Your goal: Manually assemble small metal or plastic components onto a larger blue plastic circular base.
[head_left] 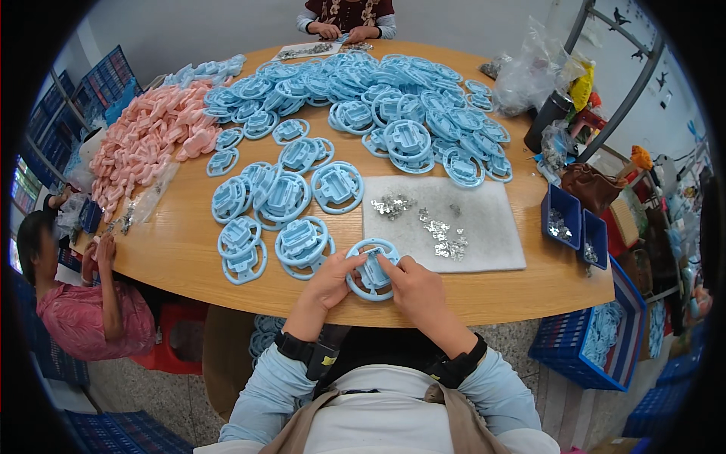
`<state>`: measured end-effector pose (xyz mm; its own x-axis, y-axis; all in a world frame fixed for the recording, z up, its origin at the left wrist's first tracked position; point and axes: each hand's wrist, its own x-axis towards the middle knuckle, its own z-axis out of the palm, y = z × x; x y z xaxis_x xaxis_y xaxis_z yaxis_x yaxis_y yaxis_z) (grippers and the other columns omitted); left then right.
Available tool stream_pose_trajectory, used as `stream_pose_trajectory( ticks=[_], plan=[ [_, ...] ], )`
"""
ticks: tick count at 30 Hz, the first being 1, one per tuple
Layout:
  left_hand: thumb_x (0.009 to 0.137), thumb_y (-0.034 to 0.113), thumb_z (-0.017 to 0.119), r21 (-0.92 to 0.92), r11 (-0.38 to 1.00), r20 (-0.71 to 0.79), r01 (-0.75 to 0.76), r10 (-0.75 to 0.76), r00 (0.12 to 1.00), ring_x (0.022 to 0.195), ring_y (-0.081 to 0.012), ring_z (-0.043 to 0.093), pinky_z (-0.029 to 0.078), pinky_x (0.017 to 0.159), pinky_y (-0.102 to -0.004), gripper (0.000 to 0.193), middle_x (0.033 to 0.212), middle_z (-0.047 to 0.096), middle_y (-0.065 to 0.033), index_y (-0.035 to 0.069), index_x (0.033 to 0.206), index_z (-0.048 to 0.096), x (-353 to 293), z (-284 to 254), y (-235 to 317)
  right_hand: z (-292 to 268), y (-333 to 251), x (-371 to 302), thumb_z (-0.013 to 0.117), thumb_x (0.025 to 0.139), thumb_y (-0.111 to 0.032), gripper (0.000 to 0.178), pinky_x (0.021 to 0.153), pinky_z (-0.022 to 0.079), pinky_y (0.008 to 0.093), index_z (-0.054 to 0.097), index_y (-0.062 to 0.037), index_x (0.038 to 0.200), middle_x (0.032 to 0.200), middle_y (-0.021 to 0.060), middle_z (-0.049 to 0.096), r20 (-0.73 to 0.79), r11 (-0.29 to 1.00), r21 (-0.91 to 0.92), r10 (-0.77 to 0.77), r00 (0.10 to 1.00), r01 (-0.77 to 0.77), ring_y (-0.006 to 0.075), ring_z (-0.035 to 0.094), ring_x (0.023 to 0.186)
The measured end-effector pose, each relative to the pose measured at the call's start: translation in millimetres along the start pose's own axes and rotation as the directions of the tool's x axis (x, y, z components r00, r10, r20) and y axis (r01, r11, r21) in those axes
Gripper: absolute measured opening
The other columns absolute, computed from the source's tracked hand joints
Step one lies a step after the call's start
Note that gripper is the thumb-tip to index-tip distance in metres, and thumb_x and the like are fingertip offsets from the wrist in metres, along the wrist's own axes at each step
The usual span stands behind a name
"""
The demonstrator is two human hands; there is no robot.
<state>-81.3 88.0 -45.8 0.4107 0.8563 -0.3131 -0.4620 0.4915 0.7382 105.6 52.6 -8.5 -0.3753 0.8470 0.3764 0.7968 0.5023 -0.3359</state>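
A light blue plastic toy steering wheel [373, 281] is held just over the near edge of the table. My left hand [330, 280] grips its left rim, thumb lying across the front toward the middle. On the right side, my right hand [418, 290] is closed at the wheel, its thumb and finger pressed at the central recess. Whether a small metal piece sits under those fingertips is too small to tell. Just beyond lies a pale foam mat [484, 219] bearing small silvery metal clips [445, 236] in loose groups. More blue wheels [302, 240] rest in stacks left of the mat.
A large heap of blue wheels [333, 79] spans the far table, with pink plastic parts [155, 136] at left. Blue bins [561, 219] holding metal bits stand by the right edge. A blue crate [624, 333] is below. Co-workers sit at left [91, 310] and far side [348, 15].
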Motion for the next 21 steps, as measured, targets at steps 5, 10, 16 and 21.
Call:
stream_pose_trajectory(
  ticks=[5, 10, 16, 21],
  plan=[
    [0.089, 0.022, 0.06, 0.016, 1.0, -0.028, 0.004, -0.004, 1.0, 0.073, -0.0101, 0.06, 0.05, 0.063, -0.0244, 0.022, 0.085, 0.063, -0.0021, 0.005, 0.103, 0.059, -2.6, 5.5, 2.4, 5.8, 0.0, 2.2, 0.06, 0.073, -0.007, 0.042, 0.054, 0.049, 0.032, 0.06, -0.0127, 0.115, 0.079, 0.0042, 0.054, -0.009, 0.989, -0.123, -0.086, 0.996, 0.084, 0.0197, 0.061, 0.068],
    [0.089, 0.019, 0.06, 0.016, 1.0, -0.052, 0.006, -0.005, 0.999, 0.077, -0.0136, 0.064, 0.054, 0.067, -0.0284, 0.024, 0.091, 0.064, -0.0057, 0.001, 0.105, 0.058, -0.4, -3.0, -1.0, 3.8, -4.7, 7.1, 0.06, 0.075, -0.012, 0.042, 0.055, 0.05, 0.0299, 0.057, -0.0062, 0.116, 0.083, 0.0051, 0.056, 0.067, 0.959, -0.243, -0.135, 0.989, 0.148, 0.0186, 0.061, 0.069],
    [0.088, 0.02, 0.061, -0.046, 0.998, -0.216, -0.051, 0.04, 0.976, 0.083, -0.0168, 0.064, 0.055, 0.072, -0.033, 0.024, 0.092, 0.064, -0.0068, 0.002, 0.104, 0.058, -2.3, 12.3, 1.2, -0.8, -0.1, 10.4, 0.062, 0.076, -0.009, 0.04, 0.056, 0.048, 0.0297, 0.059, -0.0069, 0.115, 0.083, 0.0062, 0.054, -0.055, 1.0, 0.002, -0.005, 0.998, 0.005, 0.0203, 0.059, 0.065],
    [0.087, 0.02, 0.064, -0.218, 0.971, -0.204, -0.1, 0.055, 0.977, 0.084, -0.0166, 0.064, 0.055, 0.07, -0.0304, 0.028, 0.094, 0.064, -0.008, 0.0, 0.105, 0.058, -5.5, 24.2, -8.7, 2.1, 30.6, 7.2, 0.064, 0.084, -0.013, 0.039, 0.062, 0.046, 0.0245, 0.056, -0.0014, 0.12, 0.091, 0.005, 0.061, 0.125, 0.664, 0.666, 0.351, 0.928, -0.34, 0.01, 0.055, 0.067]
  ],
)
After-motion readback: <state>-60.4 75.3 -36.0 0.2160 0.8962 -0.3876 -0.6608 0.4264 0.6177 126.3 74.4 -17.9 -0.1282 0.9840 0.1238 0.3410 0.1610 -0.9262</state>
